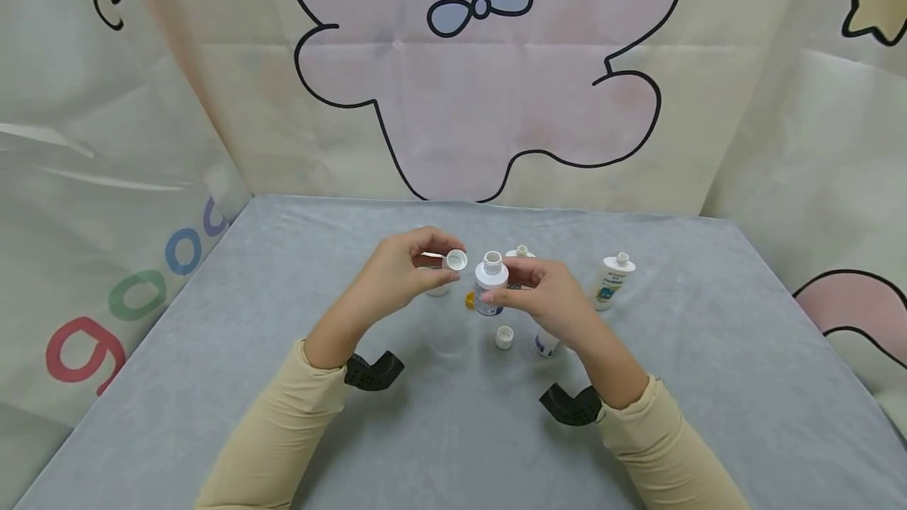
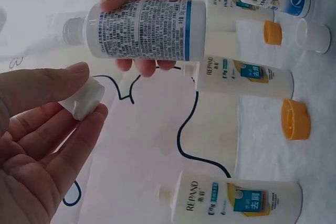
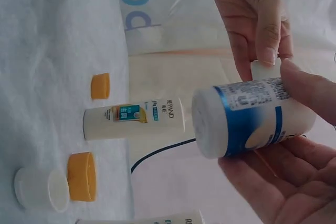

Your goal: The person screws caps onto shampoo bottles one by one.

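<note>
My left hand [image 1: 397,274] pinches a white cap [image 2: 86,99] between thumb and fingertips, its hollow side facing up toward the head camera. Beside it, my right hand [image 1: 553,297] grips a white bottle [image 1: 490,283] with a blue band and a printed label. The bottle's neck is bare, and it is held upright above the table. Cap and bottle are apart, with a small gap between them in the head view. In the right wrist view, the bottle's base [image 3: 207,124] faces the camera and the cap is partly hidden behind it.
Cream shampoo bottles [image 1: 613,282] without caps stand on the grey cloth-covered table [image 1: 439,431]. Two orange caps [image 2: 295,119] and another white cap [image 1: 505,337] lie among them. A second white-and-blue bottle [image 1: 546,343] stands partly under my right hand.
</note>
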`<state>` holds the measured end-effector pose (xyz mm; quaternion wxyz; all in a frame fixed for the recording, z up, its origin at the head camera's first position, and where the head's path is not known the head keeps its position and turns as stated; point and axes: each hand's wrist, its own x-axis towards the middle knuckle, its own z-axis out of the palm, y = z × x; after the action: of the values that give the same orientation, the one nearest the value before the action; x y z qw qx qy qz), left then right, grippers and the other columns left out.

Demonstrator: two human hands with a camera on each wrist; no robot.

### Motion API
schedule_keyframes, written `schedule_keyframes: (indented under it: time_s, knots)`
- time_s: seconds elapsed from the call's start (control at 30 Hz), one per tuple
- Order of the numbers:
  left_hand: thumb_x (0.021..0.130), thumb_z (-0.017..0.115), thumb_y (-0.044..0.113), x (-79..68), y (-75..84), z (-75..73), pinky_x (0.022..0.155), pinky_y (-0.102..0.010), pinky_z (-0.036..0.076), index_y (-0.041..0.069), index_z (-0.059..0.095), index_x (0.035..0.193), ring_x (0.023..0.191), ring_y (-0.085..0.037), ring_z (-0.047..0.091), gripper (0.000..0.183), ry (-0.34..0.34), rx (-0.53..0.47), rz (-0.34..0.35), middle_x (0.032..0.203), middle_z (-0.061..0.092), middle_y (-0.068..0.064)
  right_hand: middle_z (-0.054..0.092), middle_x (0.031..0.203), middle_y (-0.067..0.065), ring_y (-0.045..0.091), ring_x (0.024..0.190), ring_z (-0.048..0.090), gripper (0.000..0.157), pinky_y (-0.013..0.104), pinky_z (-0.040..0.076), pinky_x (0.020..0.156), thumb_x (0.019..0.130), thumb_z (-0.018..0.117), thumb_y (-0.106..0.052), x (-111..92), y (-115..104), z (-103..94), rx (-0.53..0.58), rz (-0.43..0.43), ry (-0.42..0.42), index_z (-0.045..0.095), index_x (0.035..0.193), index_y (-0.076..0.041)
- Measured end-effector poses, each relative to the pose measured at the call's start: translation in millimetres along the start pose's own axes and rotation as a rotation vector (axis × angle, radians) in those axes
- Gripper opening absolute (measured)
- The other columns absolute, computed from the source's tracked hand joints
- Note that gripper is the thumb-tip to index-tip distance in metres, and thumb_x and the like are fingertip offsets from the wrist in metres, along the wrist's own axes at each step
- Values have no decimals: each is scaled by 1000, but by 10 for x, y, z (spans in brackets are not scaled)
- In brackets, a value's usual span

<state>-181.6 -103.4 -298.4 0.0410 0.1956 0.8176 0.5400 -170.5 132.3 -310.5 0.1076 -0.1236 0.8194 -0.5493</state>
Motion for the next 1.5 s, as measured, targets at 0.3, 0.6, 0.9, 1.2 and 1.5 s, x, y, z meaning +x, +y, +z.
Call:
schedule_keyframes:
  time_s: [0.3,0.6,0.9,1.2,1.5]
  knots:
    - [87,76,6,-17,-36,22,82,-34,62,11,71,114,111,-23,69,28,4,-31,-38,117,70,-6,68,120,17,27,110,69,47,34,59,91,91,73,-19,-31,14,11,-84,-55,-25,60,133,-1]
    - [90,74,12,-6,3,17,82,-31,61,13,71,119,108,-20,70,29,-11,-26,-35,118,71,-4,66,125,18,30,113,66,50,35,59,91,93,71,-17,-50,-15,-14,-127,-89,25,55,138,-1]
    - [86,78,16,-30,54,-19,83,-31,61,15,71,117,110,-17,69,32,30,-42,-46,119,70,-1,69,121,16,22,104,71,49,23,59,81,84,81,-19,-93,-51,7,-54,-61,85,64,127,-3]
    - [90,75,20,-32,64,-15,80,-35,60,15,70,111,102,-16,70,23,38,-74,-33,112,71,-2,71,116,9,23,103,68,42,27,56,83,89,76,-25,-128,-44,15,-177,-135,112,66,128,-10]
    - [93,71,18,-46,41,-20,85,-38,60,15,70,122,106,-19,68,29,16,-94,4,122,67,-2,73,116,6,22,103,69,44,32,57,83,85,80,-27,-117,-53,40,-205,-122,108,68,125,-12]
